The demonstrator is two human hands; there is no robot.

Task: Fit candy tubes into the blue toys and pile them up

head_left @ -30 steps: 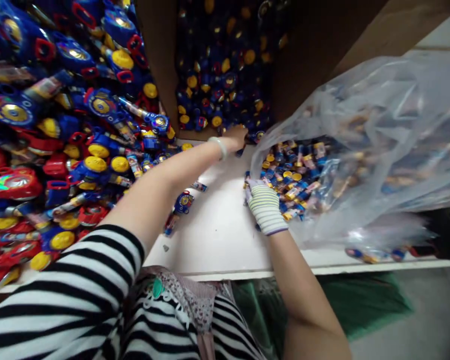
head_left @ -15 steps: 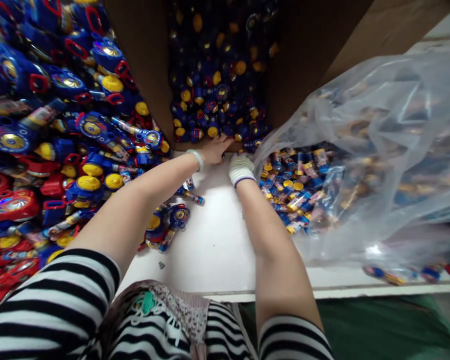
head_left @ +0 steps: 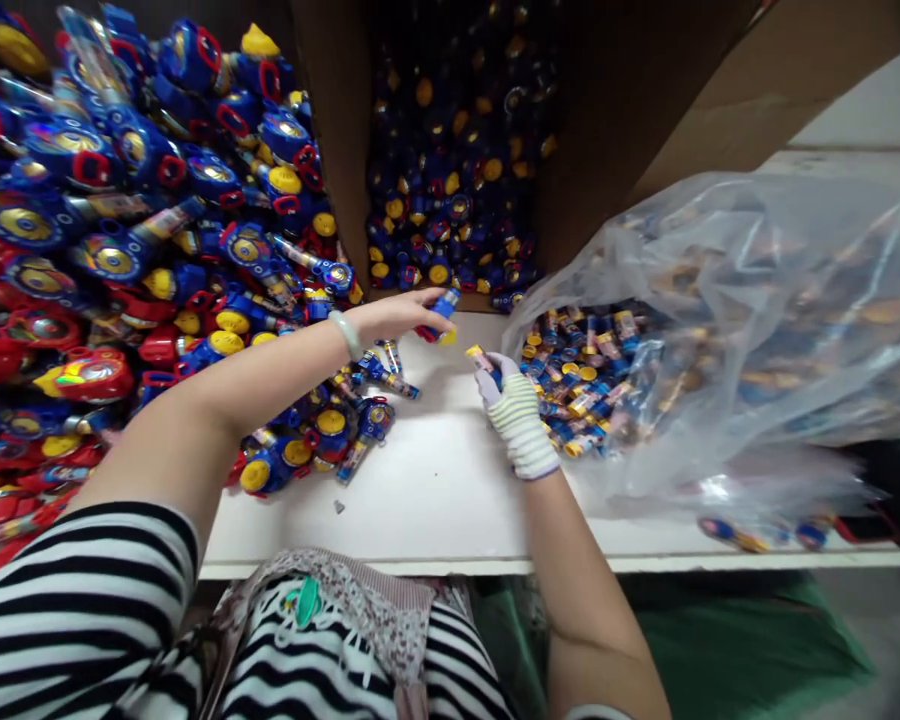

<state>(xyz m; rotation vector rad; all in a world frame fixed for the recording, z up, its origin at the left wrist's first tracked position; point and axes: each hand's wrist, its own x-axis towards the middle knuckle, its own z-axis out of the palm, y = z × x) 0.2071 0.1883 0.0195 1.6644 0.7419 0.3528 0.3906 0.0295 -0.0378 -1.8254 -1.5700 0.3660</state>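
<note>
My bare left hand point(head_left: 394, 318), with a pale bangle at the wrist, is closed on a blue toy point(head_left: 445, 305) with red and yellow parts, just in front of the cardboard box point(head_left: 337, 150). My right hand point(head_left: 519, 415), in a striped white glove, grips a small clear tube point(head_left: 479, 358) with a yellow cap. The two held things are a short way apart above the white table point(head_left: 435, 510). Under my left forearm lie several blue toys with tubes attached point(head_left: 330, 425). To the right of my glove, similar loose tubes point(head_left: 581, 385) spill from a clear plastic bag point(head_left: 720, 290).
A large heap of blue and red toys point(head_left: 112, 255) fills the left side. The box ahead holds many more blue toys point(head_left: 450, 205). A small grey piece point(head_left: 339, 507) lies near the table's front edge. Green cloth or sheeting point(head_left: 742, 640) is below at right.
Both hands have come back from the box's front edge. The left now shows a blue toy in its fingers, and the right a tube. My view has shifted slightly left.
</note>
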